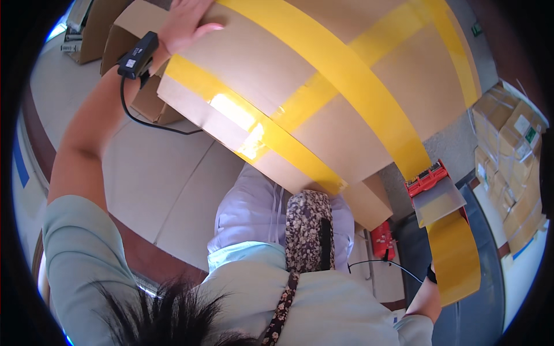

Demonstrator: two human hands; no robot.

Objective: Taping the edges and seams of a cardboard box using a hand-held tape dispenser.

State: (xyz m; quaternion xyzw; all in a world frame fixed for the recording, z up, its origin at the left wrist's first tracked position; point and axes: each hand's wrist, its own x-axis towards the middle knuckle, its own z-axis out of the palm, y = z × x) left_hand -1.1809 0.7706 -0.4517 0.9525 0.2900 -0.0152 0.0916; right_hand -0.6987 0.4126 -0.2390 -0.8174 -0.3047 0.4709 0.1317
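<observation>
A large cardboard box [231, 78] with yellow tape bands fills the upper middle. My left hand [183, 24] lies flat on its top at the far left corner, thumb spread, with the fingertips cut off by the picture's edge. A wide yellow tape strip [352, 69] runs across the box and off its right side to a red tape dispenser [427, 180]. The dispenser carries a big yellow tape roll [456, 256]. My right forearm [426, 303] reaches up behind the roll, which hides the right hand; the dispenser is held up in the air there.
Open cardboard boxes [135, 23] stand at the far left. Plastic-wrapped cartons [511, 155] are stacked at the right. Another red dispenser [382, 239] lies lower down, near a cardboard piece [369, 202]. A cable [156, 124] hangs from the black device [138, 55] on my left wrist.
</observation>
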